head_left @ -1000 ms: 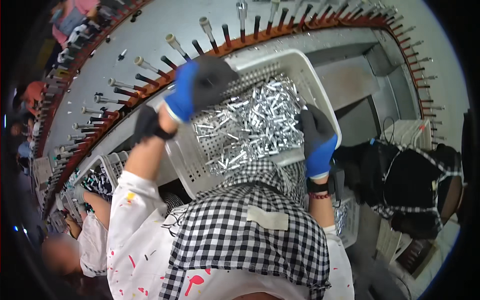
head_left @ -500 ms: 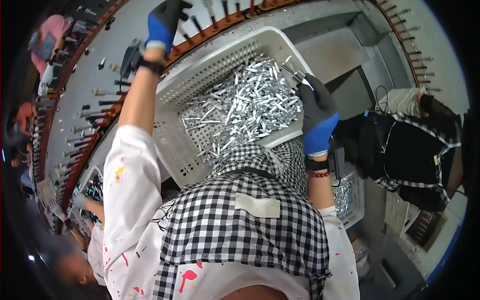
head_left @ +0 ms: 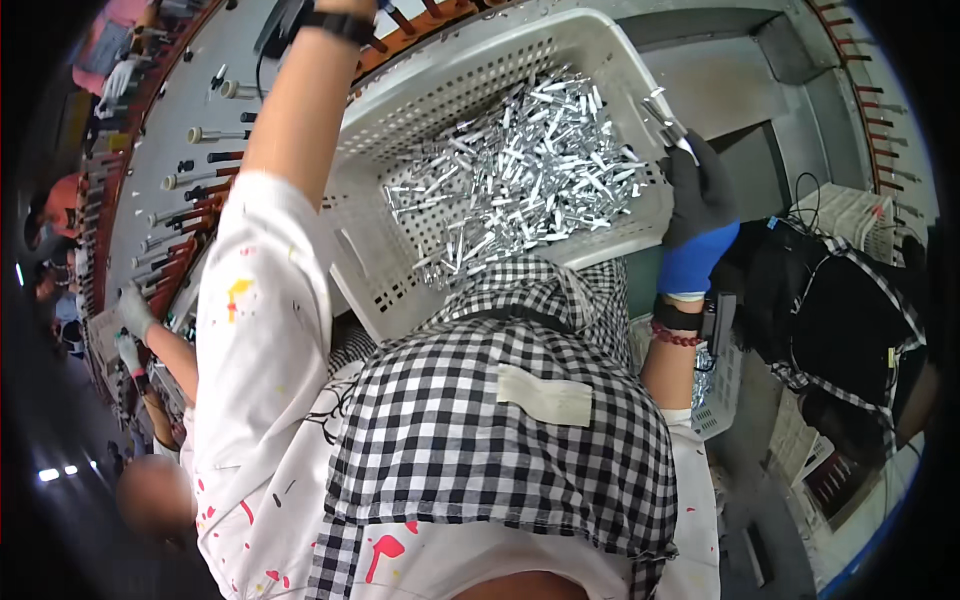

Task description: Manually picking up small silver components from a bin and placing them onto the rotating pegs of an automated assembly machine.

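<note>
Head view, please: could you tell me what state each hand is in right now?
Left hand: out of view past the top edge; cannot be told.
Right hand: closed, holding metal pieces.

Right grip (head_left: 700, 198) holds metal pieces (head_left: 665, 122) by basket (head_left: 365, 280).

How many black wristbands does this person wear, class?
2: left black wristband, near the top edge; right black wristband, between the blue-and-black glove and red beaded bracelet.
</note>
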{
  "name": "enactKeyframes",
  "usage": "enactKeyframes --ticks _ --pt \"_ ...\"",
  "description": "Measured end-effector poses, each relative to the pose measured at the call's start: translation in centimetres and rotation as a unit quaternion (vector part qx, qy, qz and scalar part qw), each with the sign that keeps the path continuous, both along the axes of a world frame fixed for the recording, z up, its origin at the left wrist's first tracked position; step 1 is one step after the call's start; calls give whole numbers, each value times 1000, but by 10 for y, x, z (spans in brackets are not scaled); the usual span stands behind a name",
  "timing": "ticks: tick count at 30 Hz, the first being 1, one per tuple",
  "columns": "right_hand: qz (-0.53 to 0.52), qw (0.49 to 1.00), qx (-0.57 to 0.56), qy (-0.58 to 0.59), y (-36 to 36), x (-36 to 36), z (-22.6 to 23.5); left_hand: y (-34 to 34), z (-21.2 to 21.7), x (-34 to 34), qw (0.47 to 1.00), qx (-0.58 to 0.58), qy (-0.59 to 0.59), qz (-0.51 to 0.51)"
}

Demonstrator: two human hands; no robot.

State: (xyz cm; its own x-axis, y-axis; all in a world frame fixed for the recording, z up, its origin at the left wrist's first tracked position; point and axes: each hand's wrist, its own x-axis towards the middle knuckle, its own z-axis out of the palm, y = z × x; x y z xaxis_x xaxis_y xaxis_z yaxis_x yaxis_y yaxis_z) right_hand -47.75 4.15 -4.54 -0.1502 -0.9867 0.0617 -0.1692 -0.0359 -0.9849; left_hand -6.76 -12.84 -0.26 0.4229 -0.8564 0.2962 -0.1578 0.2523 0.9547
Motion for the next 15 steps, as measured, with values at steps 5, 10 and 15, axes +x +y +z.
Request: enactKeyframes --ticks 5,10,15 --pt "19 995 -37 91 18 -33 -12 30 6 -16 990 109 -85 -36" --pt "-50 997 52 29 38 -48 -21 152 9 -55 921 153 -277 -227" --pt "-24 996 60 60 35 -47 -13 148 -79 -35 870 81 -459 -162"
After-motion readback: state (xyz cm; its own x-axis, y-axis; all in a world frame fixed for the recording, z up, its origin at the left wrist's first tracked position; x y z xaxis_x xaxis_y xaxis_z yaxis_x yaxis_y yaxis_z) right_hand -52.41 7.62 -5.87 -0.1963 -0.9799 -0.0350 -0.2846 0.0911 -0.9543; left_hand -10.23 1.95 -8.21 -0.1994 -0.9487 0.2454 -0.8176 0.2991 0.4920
